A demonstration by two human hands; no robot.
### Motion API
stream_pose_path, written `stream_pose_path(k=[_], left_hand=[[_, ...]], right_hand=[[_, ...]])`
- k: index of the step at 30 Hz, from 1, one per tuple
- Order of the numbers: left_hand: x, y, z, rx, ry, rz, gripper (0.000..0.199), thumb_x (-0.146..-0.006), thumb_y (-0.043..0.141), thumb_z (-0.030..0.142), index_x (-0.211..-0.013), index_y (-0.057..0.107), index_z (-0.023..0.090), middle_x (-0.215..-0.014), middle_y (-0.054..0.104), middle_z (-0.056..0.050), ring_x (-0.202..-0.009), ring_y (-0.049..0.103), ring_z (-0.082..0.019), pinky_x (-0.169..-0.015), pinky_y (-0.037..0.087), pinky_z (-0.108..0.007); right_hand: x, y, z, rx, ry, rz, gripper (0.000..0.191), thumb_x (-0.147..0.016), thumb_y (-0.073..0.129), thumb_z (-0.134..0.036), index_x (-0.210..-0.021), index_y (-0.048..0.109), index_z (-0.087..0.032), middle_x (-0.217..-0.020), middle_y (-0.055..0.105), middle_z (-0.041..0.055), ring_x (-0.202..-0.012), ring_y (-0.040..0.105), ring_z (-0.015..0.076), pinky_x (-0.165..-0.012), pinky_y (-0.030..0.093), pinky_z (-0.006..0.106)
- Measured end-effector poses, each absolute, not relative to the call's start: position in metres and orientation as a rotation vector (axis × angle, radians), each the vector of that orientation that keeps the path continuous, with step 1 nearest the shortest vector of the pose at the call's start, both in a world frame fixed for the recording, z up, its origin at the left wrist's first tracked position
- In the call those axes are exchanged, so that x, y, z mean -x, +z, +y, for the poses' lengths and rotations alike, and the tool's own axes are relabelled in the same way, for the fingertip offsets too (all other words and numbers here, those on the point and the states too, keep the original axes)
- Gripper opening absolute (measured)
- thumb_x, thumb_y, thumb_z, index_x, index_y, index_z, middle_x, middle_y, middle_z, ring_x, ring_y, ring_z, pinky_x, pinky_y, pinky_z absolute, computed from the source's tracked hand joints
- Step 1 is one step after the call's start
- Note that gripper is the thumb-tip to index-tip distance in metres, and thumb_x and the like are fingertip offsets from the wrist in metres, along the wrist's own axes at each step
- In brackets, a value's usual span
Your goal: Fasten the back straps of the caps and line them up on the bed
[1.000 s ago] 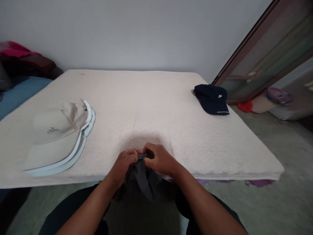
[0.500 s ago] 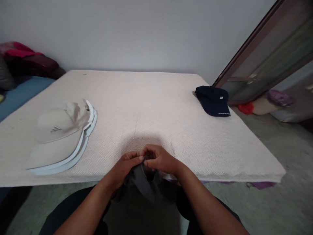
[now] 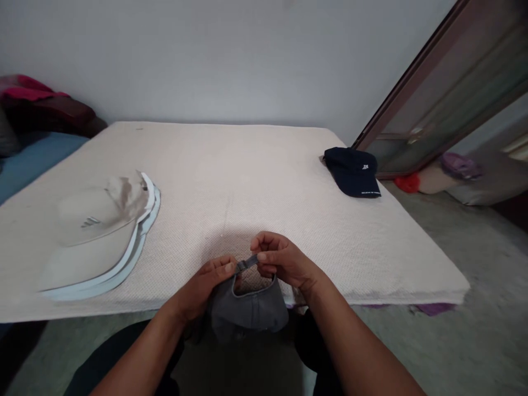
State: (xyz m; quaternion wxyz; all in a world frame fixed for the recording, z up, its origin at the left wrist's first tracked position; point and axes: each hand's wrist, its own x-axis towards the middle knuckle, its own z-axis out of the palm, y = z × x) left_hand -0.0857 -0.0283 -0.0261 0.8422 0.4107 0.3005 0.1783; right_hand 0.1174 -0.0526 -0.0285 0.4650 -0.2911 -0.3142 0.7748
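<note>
Wall [image 3: 231,60]: one, plain, smooth, grey-white, along the surface's back edge. Work surface [image 3: 256,165]: one, flat, straight-edged, pale dimpled cloth cover. Wide run of cloth between the caps at left and right; most room ahead of the hands, back to the wall. Floor [image 3: 429,247]: grey, visible past the right edge.

Cream cap [image 3: 94,242]: at left near the front edge, soft crumpled crown, striped logo. At least two pale blue-white curved rims below it; can't tell exact count of pieces stacked.

Grey cap [image 3: 256,313]: one, soft fabric, seamed crown, back opening up. Held at the front edge between the knees, crown hanging just off the surface.

Navy cap [image 3: 350,173]: one, at the right edge, curved brim, small white logo, well apart from both hands.

Hands: two. Left hand [image 3: 210,283]: thumb and fingers closed on the strap's buckle end. Right hand [image 3: 284,261]: thumb and index pinching the strap's other end, remaining fingers loosely curled.

Strap [image 3: 251,260]: one, narrow, grey, slanting between the hands. Buckle [image 3: 241,267]: one, small, beside the left thumb; material can't tell.
</note>
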Motion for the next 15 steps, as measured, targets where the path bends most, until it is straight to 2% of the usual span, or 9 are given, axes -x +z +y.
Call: stream_pose_path(k=[3, 6, 9, 11, 15], left_hand=[[0.083, -0.022, -0.03, -0.967, 0.269, 0.555, 0.027, -0.081, 0.06, 0.04, -0.086, 0.066, 0.014, -0.08, 0.061, -0.004, -0.07, 0.053, -0.013, -0.065, 0.04, -0.024], [0.082, -0.017, -0.035, -0.963, 0.189, 0.522, 0.03, -0.081, 0.058, 0.041, -0.095, 0.069, 0.017, -0.091, 0.064, -0.007, -0.084, 0.056, -0.018, -0.078, 0.042, -0.029], [0.083, -0.015, -0.04, -0.864, 0.188, 0.487, 0.035, -0.072, 0.067, 0.042, -0.095, 0.07, 0.015, -0.091, 0.065, -0.008, -0.08, 0.058, -0.019, -0.073, 0.045, -0.027], [0.084, -0.014, -0.042, -0.722, 0.237, 0.513, 0.031, -0.068, 0.07, 0.034, -0.09, 0.071, 0.013, -0.088, 0.066, -0.008, -0.075, 0.06, -0.019, -0.069, 0.047, -0.027], [0.089, -0.007, -0.027, -0.367, 0.647, 0.729, 0.014, -0.074, 0.06, 0.021, -0.079, 0.07, 0.012, -0.08, 0.069, -0.009, -0.073, 0.065, -0.023, -0.071, 0.052, -0.034]], right_hand=[[-0.115, -0.031, -0.052, 0.712, 1.876, -0.761, 0.023, -0.07, 0.072, -0.017, -0.088, 0.057, -0.016, -0.059, 0.05, -0.0063, -0.044, 0.04, 0.0034, -0.044, 0.03, 0.018], [-0.109, -0.035, -0.051, 0.725, 1.866, -0.773, 0.022, -0.069, 0.072, -0.017, -0.087, 0.058, -0.015, -0.057, 0.051, -0.0066, -0.044, 0.041, 0.0037, -0.044, 0.032, 0.018], [-0.104, -0.038, -0.05, 0.728, 1.883, -0.799, 0.022, -0.07, 0.072, -0.019, -0.087, 0.058, -0.016, -0.056, 0.05, -0.0072, -0.044, 0.041, 0.004, -0.046, 0.033, 0.019], [-0.103, -0.039, -0.048, 0.75, 1.868, -0.801, 0.021, -0.07, 0.072, -0.02, -0.087, 0.059, -0.016, -0.058, 0.051, -0.0064, -0.046, 0.043, 0.0048, -0.049, 0.035, 0.02], [-0.108, -0.036, -0.045, 0.903, 1.76, -0.75, 0.02, -0.072, 0.071, -0.027, -0.086, 0.061, -0.016, -0.072, 0.061, -0.001, -0.06, 0.053, 0.0087, -0.06, 0.041, 0.024]])
